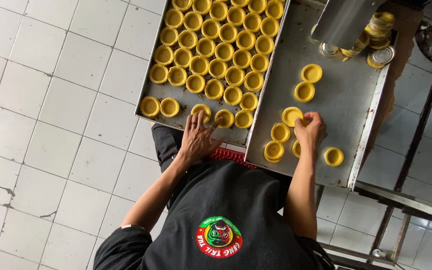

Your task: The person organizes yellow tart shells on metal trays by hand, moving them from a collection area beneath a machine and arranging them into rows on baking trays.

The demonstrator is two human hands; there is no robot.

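1. Tart shells: they are small round yellow pastry cups, and in the head view I am handling them over two metal trays set side by side.
2. My left hand [197, 137] lies flat, fingers spread, on the near edge of the left tray [152, 92]. It grips nothing; the fingertips rest against one shell [224, 118] in the nearest row, with another shell [202, 110] just under my forefinger.
3. The left tray is nearly full: shells stand in close rows from the far edge down to me, and the nearest row is only partly filled, with two shells [159, 106] at its left end.
4. My right hand [310, 131] is over the right tray [346, 100], fingers curled down. It pinches a shell [291, 115] at its edge; how firmly I cannot tell, since my fingers hide the contact.
5. Around that hand loose shells lie scattered: two near my wrist at the left [274, 150], one to the right [333, 156], and two farther up the tray [308, 82].
6. At the far right corner of the right tray sits a pile of metal moulds [378, 35], some with pastry in them, beside a slanted steel chute [343, 20].
7. Under me is a white tiled floor [51, 125], and I wear a black shirt [236, 210].
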